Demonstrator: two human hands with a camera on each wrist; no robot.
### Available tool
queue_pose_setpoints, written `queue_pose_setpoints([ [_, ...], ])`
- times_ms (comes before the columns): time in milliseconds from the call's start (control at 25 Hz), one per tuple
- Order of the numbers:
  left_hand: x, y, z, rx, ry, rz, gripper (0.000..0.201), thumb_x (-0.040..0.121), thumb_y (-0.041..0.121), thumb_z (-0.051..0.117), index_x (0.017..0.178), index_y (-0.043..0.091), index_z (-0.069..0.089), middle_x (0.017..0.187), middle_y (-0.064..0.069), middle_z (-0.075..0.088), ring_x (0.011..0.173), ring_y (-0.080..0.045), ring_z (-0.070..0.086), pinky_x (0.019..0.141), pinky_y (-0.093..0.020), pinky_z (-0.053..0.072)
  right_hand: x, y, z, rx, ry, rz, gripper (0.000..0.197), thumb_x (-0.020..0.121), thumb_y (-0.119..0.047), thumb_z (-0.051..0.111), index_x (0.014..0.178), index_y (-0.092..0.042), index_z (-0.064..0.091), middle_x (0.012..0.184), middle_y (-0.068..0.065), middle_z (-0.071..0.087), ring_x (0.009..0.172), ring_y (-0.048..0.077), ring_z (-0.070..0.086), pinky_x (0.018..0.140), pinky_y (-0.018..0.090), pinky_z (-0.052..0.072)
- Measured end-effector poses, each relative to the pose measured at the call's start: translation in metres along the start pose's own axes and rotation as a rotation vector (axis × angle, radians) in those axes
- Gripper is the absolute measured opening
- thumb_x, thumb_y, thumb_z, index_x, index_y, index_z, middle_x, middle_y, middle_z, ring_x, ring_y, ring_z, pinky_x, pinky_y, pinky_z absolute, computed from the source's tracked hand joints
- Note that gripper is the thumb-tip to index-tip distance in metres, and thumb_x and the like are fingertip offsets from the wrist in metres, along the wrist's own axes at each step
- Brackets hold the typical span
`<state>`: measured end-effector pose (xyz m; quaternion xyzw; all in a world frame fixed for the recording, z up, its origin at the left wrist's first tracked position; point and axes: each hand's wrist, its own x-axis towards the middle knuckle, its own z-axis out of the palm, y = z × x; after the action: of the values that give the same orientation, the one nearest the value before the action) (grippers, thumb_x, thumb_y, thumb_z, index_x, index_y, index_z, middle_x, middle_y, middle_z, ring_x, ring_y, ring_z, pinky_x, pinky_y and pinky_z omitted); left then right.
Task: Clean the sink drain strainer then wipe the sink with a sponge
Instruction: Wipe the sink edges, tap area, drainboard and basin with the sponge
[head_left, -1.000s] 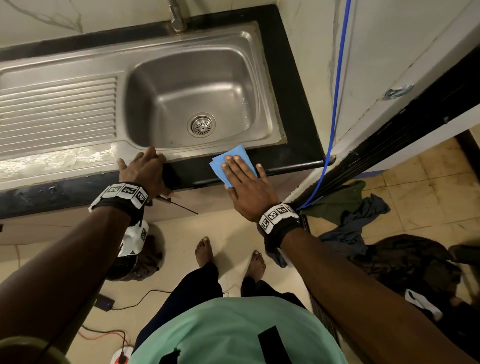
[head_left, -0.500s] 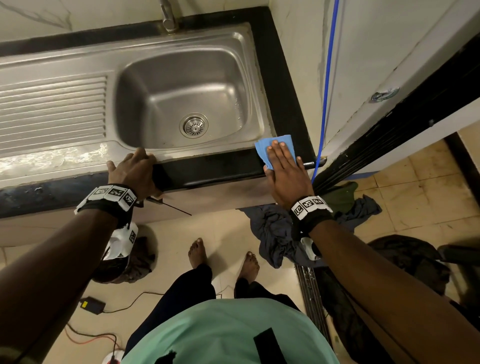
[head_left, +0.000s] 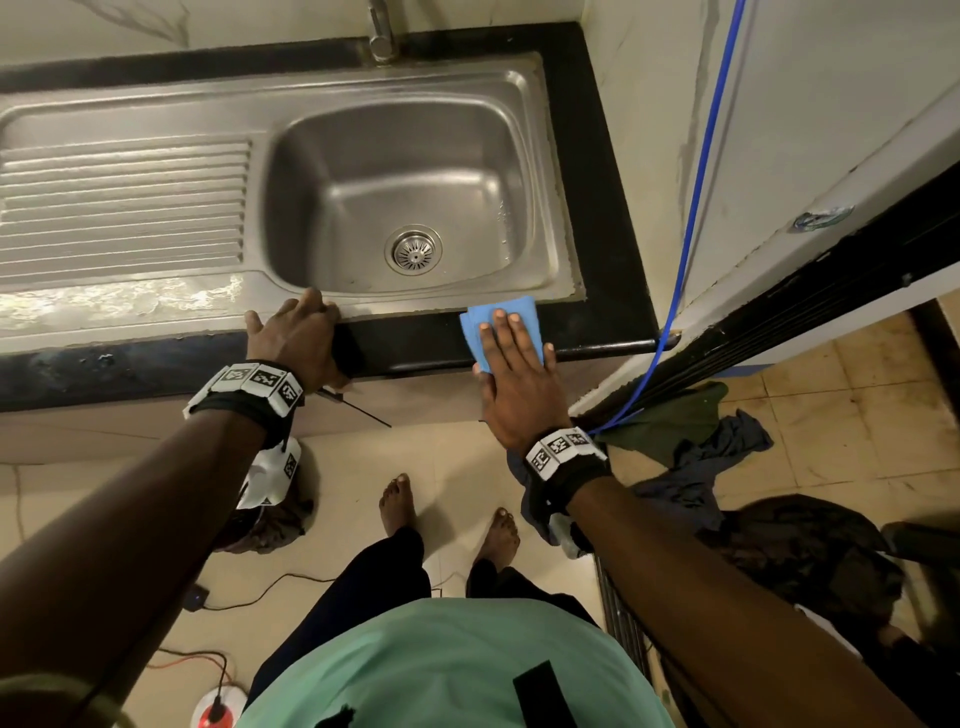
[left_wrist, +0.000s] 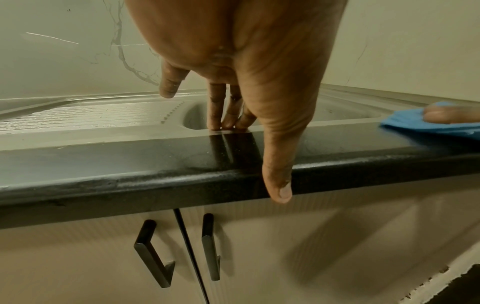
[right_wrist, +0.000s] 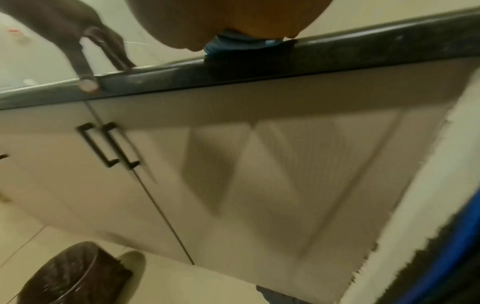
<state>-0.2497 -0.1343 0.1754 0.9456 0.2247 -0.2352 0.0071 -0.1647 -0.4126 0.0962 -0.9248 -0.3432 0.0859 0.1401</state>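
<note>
Right hand (head_left: 519, 374): flat, fingers straight, pressing blue sponge (head_left: 485, 322) on counter edge (head_left: 597, 332).
Left hand (head_left: 296, 338): fingers straight, resting on sink (head_left: 156, 306) rim, holding nothing.

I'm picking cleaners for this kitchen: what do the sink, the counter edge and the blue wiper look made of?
Sink: looks like brushed stainless steel, grey with soft reflections and pressed drainboard ribs.
Counter edge: seems polished black stone, perhaps granite; glossy, speckled, mirrors the fingers.
Blue wiper: thin, flat and soft-looking, probably a sponge cloth; the pictures leave that open.
</note>
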Motion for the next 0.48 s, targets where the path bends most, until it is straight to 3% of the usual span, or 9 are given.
queue_pose_setpoints([
  [160,0.0,0.0,0.0,-0.025,0.016,0.001,0.089,0.058,0.047,0.098,0.133,0.02,0.059,0.127,-0.002,0.047,0.13,-0.032,0.053,0.111,-0.078,0.031,0.006,-0.064,0.013,0.044,-0.159,-0.15,0.063,0.103,-0.043,0.025,0.16,-0.023,0.007,0.168,-0.005,-0.003,0.154,0.014,-0.007,0.122,0.056,0.01],
  [480,-0.001,-0.013,0.006,-0.068,0.059,0.037,0.103,0.065,0.057,0.092,0.151,0.024,0.045,0.149,0.0,0.042,0.142,-0.027,0.043,0.119,-0.071,0.028,0.073,-0.12,0.013,0.011,-0.234,-0.214,0.061,0.104,-0.041,0.027,0.16,-0.024,0.011,0.168,-0.008,0.001,0.154,0.013,-0.001,0.122,0.057,0.007],
])
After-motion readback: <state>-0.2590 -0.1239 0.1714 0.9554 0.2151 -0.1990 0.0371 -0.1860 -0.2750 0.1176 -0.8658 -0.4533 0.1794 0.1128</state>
